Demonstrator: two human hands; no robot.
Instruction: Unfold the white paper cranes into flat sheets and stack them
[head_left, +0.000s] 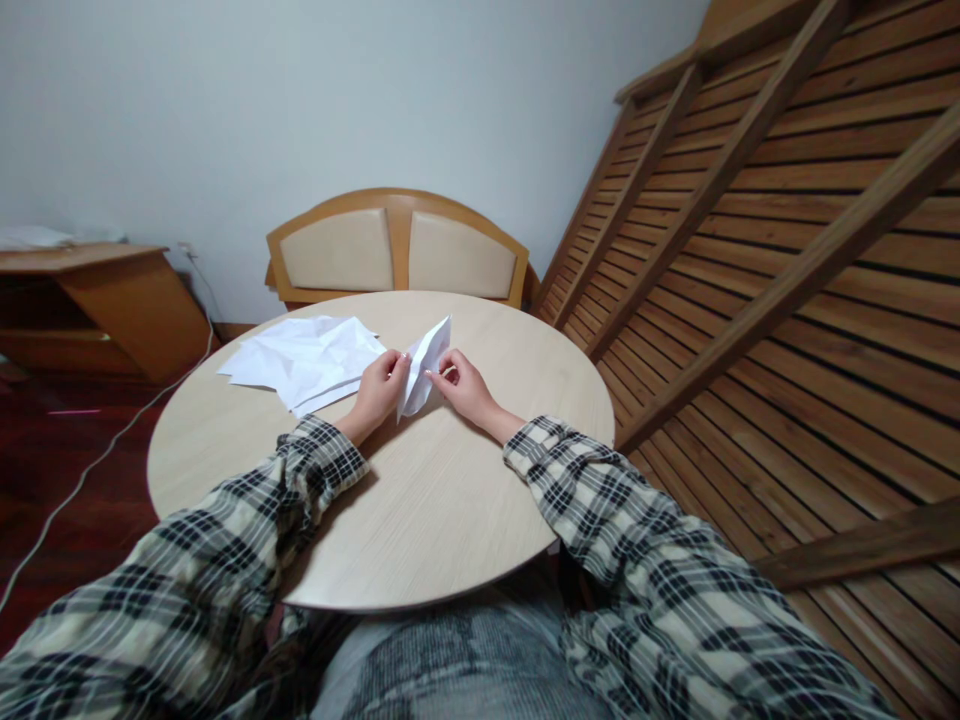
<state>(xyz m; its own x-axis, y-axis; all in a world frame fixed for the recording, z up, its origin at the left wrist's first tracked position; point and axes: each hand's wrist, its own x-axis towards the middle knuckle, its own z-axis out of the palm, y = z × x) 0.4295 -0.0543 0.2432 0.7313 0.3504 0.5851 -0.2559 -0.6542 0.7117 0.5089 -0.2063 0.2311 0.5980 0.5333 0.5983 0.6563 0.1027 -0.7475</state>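
Note:
A folded piece of white paper [424, 362] stands up off the round light-wood table [420, 500], pinched between both my hands. My left hand [379, 388] grips its left edge with fingers curled. On the other edge my right hand [463, 385] pinches it with thumb and fingertips. Both sleeves are plaid and rest on the tabletop.
A loose pile of crumpled white sheets [304, 360] lies on the table to the left of my hands. A padded wooden chair [397, 250] stands at the table's far side. Slatted wooden panels [787, 250] lean on the right; a low wooden cabinet [97, 300] and a cable [90, 470] are at left.

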